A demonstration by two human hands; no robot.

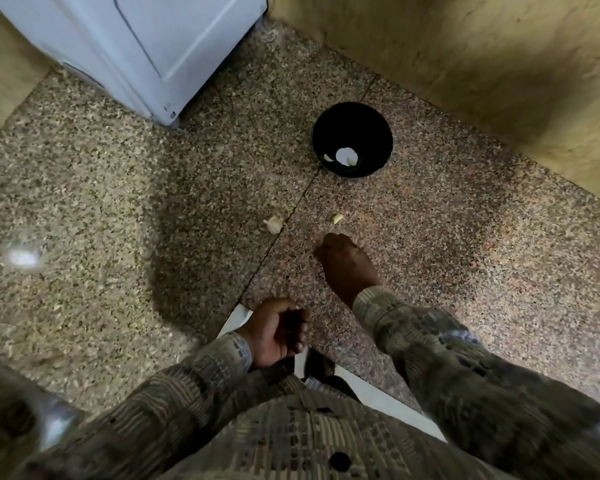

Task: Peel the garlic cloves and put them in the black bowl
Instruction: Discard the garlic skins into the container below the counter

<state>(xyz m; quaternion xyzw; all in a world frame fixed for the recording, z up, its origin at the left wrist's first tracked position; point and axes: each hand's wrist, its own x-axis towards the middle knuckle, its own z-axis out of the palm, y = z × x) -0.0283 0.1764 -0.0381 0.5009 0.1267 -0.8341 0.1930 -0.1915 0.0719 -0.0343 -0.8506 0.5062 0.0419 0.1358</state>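
Observation:
The black bowl (378,129) stands on the speckled stone counter (118,202), right of centre and toward the back. Pale peeled garlic cloves (327,157) lie at its bottom beside a round white patch. A small peeled clove (338,218) lies on the counter in front of the bowl. An unpeeled, papery piece of garlic (273,224) sits to its left. My right hand (347,263) reaches forward, back up, just short of the small clove; its fingertips are hidden under it. My left hand (278,330) hovers near my body, palm up, fingers loosely curled, holding nothing visible.
A white appliance (136,46) stands at the back left of the counter. A beige wall (482,64) runs along the back right. A white sheet (378,393) lies at the counter's near edge under my left hand.

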